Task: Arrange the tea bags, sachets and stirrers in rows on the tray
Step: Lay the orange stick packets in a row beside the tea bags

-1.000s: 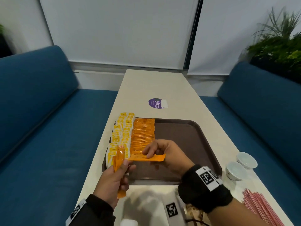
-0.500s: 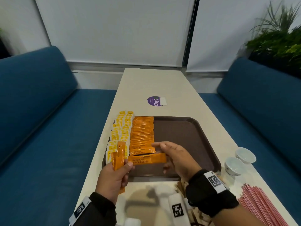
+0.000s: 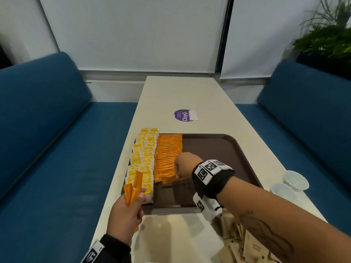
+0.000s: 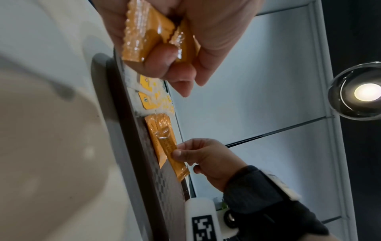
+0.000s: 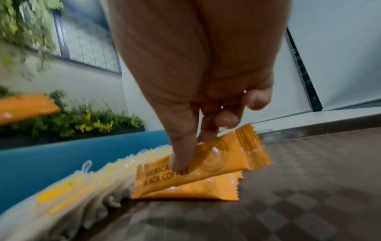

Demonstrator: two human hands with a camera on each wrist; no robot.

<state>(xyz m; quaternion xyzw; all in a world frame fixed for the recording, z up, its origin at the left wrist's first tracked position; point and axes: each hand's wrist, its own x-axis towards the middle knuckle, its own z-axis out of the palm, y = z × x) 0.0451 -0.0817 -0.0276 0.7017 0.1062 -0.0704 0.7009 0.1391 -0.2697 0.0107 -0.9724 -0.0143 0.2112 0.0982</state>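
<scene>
A brown tray holds a row of yellow tea bags along its left edge and a row of orange coffee sachets beside it. My right hand pinches one orange sachet between thumb and fingers. That sachet lies tilted on the last sachet at the near end of the orange row. My left hand hovers over the tray's near left corner and grips a small bunch of orange sachets upright. The same bunch of orange sachets fills the top of the left wrist view.
Two small white cups stand on the table right of the tray. A heap of brown paper sachets lies under my right forearm. A purple sticker is beyond the tray. Blue benches flank the narrow table.
My right hand has carried its orange sachet down and left from above the tray onto the near end of the orange row. The left hand still holds its bunch.
</scene>
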